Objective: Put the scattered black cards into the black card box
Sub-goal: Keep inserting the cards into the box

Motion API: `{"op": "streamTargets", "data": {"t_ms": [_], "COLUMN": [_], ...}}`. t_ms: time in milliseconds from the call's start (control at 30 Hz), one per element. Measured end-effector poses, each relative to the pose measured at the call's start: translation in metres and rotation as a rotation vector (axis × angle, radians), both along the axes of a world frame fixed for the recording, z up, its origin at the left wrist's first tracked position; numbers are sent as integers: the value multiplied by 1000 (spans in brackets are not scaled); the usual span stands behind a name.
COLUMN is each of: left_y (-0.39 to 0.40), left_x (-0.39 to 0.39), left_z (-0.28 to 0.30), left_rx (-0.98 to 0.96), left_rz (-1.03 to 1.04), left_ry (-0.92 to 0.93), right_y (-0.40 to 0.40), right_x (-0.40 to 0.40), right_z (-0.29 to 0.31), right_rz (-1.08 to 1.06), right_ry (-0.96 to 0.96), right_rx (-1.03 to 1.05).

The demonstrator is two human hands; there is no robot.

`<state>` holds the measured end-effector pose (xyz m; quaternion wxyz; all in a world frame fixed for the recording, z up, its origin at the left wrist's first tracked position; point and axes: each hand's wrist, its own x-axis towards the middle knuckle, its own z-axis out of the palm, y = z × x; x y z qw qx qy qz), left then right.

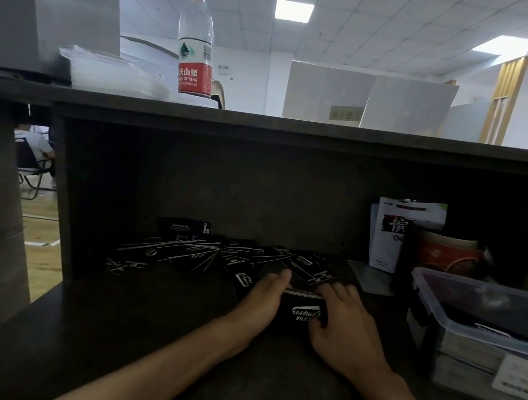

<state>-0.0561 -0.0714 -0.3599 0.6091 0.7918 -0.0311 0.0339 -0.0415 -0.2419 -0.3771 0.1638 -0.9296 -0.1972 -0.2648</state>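
Squaring a gathered stack of black cards (301, 307) between them, both hands work low on the dark table (107, 330) inside a recessed cubby. The left hand (260, 302) lies along the stack's left side with fingers fairly straight and pressed against its edge, the thumb reaching forward past the top corner. The right hand (345, 329) covers the stack's right side, fingers curled over its far edge and gripping it; white script shows on the top card between the two hands. Beyond the hands, the scattered black cards (203, 252) fan out in a loose overlapping spread across the table toward the left. Behind that spread, close to the back wall, stands the black card box (184, 228), upright and apart from the hands. At the right sit a clear plastic container (475, 312) with a lid, a red-brown tub (449, 252) behind it, and white packets (391, 235) leaning against the wall. On the shelf top (298, 127) above stands a water bottle (196, 42) with a red cap.
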Motion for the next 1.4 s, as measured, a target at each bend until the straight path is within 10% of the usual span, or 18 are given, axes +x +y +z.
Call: {"op": "streamTargets", "data": {"t_ms": [233, 367, 467, 633, 800, 900, 1033, 1200, 1400], "left_y": [7, 46, 47, 55, 63, 46, 20, 41, 127], "left_x": [13, 25, 26, 31, 10, -1, -6, 5, 25], "left_z": [11, 9, -5, -4, 4, 9, 5, 5, 2], "left_rx": [-3, 814, 986, 679, 452, 430, 311, 160, 1101], "left_rz": [-10, 481, 553, 533, 626, 271, -94, 4, 532], "left_ry": [-1, -5, 129, 141, -267, -451, -331, -190, 19], "right_y": [-3, -3, -2, -4, -5, -5, -6, -4, 19], "right_x": [0, 0, 0, -2, -5, -4, -3, 0, -7], "right_z": [-2, -2, -2, -1, -1, -2, -4, -1, -1], "right_rz": [41, 33, 29, 40, 44, 62, 85, 70, 80], "right_ry": [-15, -27, -28, -22, -28, -19, 46, 27, -22], "right_rx": [11, 32, 27, 50, 62, 78, 173, 20, 118]}}
